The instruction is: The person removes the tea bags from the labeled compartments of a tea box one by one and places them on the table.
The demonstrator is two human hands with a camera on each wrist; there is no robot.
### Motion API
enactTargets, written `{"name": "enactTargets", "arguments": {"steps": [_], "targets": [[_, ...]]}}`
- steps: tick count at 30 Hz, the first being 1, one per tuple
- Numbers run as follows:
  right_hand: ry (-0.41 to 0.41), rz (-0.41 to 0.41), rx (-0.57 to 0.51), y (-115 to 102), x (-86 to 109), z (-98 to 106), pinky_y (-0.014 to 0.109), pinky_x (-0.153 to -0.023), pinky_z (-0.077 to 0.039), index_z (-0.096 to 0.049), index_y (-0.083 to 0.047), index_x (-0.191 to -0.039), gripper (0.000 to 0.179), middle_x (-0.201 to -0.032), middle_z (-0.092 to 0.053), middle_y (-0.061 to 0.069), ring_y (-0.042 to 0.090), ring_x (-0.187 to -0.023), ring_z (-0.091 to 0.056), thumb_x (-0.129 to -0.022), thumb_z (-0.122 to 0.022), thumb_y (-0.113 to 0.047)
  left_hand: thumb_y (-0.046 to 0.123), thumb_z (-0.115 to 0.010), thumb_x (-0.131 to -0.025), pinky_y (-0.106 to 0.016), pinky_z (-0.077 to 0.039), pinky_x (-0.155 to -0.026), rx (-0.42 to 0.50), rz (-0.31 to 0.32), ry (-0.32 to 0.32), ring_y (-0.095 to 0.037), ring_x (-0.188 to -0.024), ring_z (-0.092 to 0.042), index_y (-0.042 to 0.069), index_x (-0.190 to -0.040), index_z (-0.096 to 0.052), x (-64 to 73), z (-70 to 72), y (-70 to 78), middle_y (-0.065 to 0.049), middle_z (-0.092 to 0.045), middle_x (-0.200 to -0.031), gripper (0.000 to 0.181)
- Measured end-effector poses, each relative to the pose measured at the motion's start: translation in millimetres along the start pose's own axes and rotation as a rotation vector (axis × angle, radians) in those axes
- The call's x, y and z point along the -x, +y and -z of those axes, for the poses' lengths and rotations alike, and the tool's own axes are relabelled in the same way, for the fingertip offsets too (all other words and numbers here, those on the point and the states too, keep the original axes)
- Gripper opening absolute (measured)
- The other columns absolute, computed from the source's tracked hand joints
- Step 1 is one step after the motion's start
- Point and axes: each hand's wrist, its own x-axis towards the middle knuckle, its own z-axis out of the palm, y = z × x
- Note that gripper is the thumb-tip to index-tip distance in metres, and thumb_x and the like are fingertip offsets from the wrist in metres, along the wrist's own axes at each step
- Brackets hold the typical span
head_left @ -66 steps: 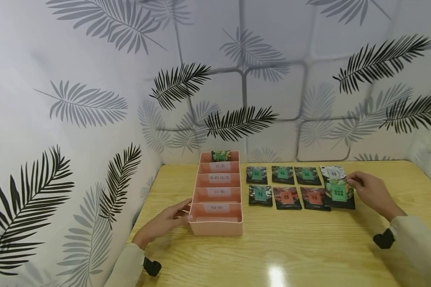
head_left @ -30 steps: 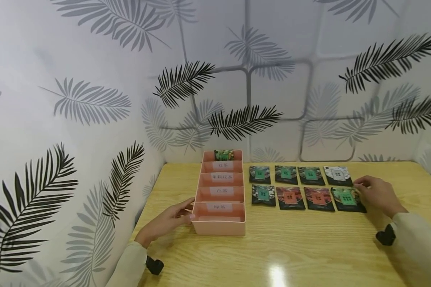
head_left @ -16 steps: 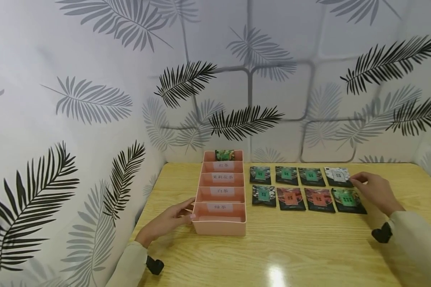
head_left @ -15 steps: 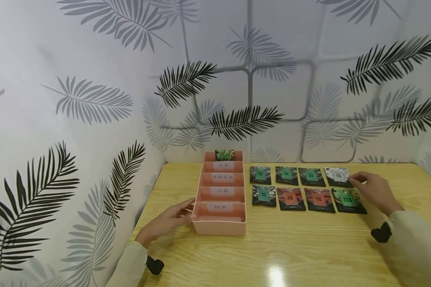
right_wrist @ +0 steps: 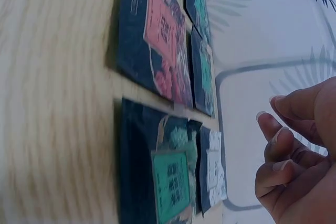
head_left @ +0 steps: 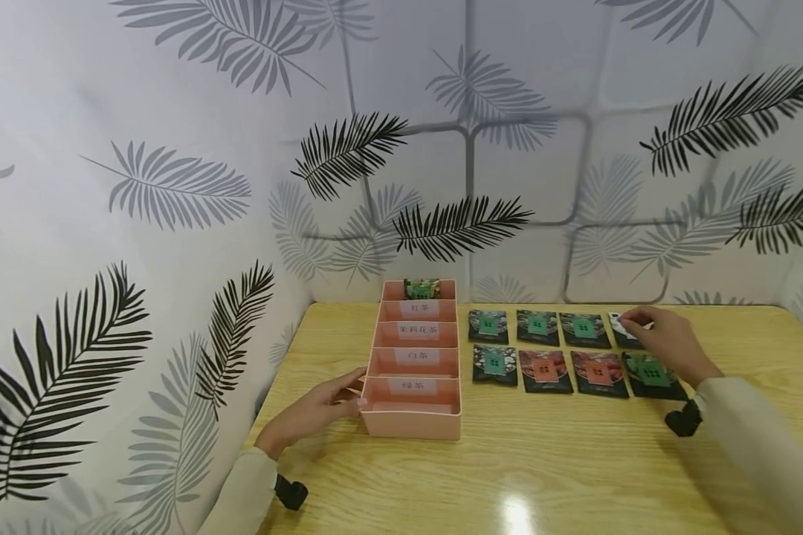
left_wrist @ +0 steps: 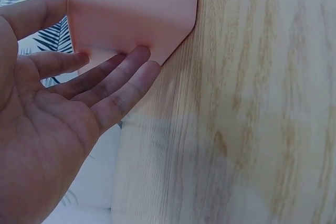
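Observation:
My left hand (head_left: 311,411) rests at the near left corner of a pink divided box (head_left: 411,426). In the left wrist view its fairly straight fingers touch the box's side wall (left_wrist: 131,17), the thumb by the edge. My right hand (head_left: 669,343) is over the far right packet, white-topped (right_wrist: 212,169), partly covering it in the head view. Its fingers are loosely bent, with nothing between them in the right wrist view. Just nearer lies a black tea packet with a green label (right_wrist: 171,184), flat on the table.
Two rows of tea packets lie right of the box, including red-labelled packets (head_left: 544,371) (head_left: 599,374) and green-labelled ones (head_left: 537,327). A green packet (head_left: 421,289) stands in the box's farthest compartment; paper labels mark the dividers. A leaf-patterned backdrop (head_left: 522,260) rises behind the table.
My right hand has set the green-labelled packet down at the right end of the near row and let go. It has then moved left and back over the white-topped packet. My left hand stays put.

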Motion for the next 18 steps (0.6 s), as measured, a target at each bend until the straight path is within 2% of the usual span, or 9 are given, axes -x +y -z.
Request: {"name": "enactTargets", "arguments": {"steps": [2, 8, 15, 18], "targets": [[0.007, 0.008, 0.010, -5.1, -3.6, -2.5, 0.036, -0.056, -0.046, -0.065, -0.005, -0.111, 0.040, -0.101, -0.064, 0.016, 0.027, -0.081, -0.059, -0.099, -0.049, -0.040, 0.023, -0.052, -0.100, -0.038, -0.046, -0.093, -0.001, 0.000, 0.000, -0.033, -0.118, -0.047, 0.010, -0.153, -0.019, -1.2, 0.7, -2.9, -0.018, -0.041, -0.140, 0.063], [0.041, 0.033, -0.004, -20.3, -14.9, -12.4, 0.045, -0.060, -0.046, -0.066, -0.007, -0.110, 0.043, -0.099, -0.066, 0.013, 0.029, -0.085, -0.058, -0.097, -0.051, -0.044, 0.027, -0.052, -0.100, -0.038, -0.047, -0.093, -0.026, -0.002, 0.018, -0.030, -0.118, -0.048, 0.017, -0.153, -0.021, -6.8, 4.1, -24.9, -0.013, -0.043, -0.140, 0.063], [0.008, 0.066, -0.069, -41.9, -27.9, -23.3, 0.034, -0.055, -0.046, -0.065, -0.008, -0.113, 0.041, -0.099, -0.066, 0.013, 0.028, -0.077, -0.060, -0.097, -0.051, -0.044, 0.028, -0.054, -0.099, -0.039, -0.048, -0.093, -0.014, -0.021, 0.020, -0.028, -0.118, -0.049, 0.020, -0.153, -0.021, -6.1, 4.2, -26.3, -0.010, -0.044, -0.140, 0.063], [-0.006, 0.071, -0.075, -52.2, -32.4, -27.6, 0.035, -0.056, -0.047, -0.064, -0.008, -0.114, 0.040, -0.100, -0.066, 0.012, 0.027, -0.077, -0.060, -0.097, -0.052, -0.043, 0.028, -0.054, -0.099, -0.040, -0.048, -0.093, -0.006, -0.025, 0.016, -0.027, -0.119, -0.049, 0.019, -0.153, -0.022, -7.1, 4.7, -26.5, -0.009, -0.043, -0.142, 0.064]]}}
